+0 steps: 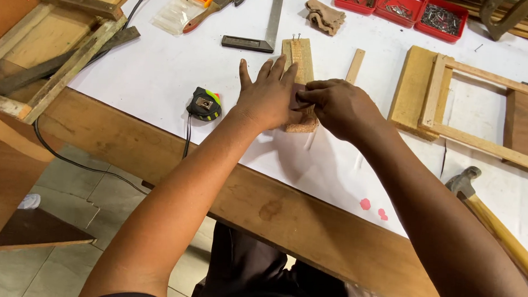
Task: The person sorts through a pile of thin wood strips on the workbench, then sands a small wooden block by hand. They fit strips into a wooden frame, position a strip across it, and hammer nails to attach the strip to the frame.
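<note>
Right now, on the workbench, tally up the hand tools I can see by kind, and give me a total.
Hammer: 1
Tape measure: 1
Try square: 1
Brush: 1
Total: 4
Pliers may lie at the top edge, too cropped to count. Both hands, left hand and right hand, rest on the wood block, holding no tool.

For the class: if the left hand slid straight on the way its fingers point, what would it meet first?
Likely the metal square: the left hand lies flat on the small wooden block, fingers pointing up the table toward it. Depth is uncertain.
</note>
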